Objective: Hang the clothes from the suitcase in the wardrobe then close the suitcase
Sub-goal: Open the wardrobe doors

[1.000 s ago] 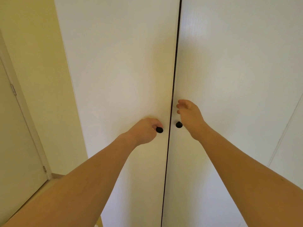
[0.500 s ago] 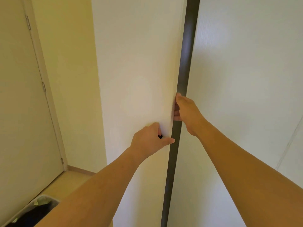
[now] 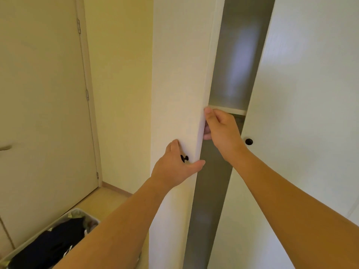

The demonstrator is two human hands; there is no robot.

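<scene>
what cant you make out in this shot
All in the head view:
- Wardrobe interior: only a dim, blurred strip shows between the white doors.
- Right hand fingertips: behind the white left wardrobe door edge.
- Open suitcase: cut off by the bottom edge, left forearm across it.

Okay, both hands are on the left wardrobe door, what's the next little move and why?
Probably swing the left door wider. The left hand is at its black knob and the right hand grips its free edge, yet only a narrow gap shows the shelf inside. The right door looks shut, so clothes can't go in yet.
</scene>
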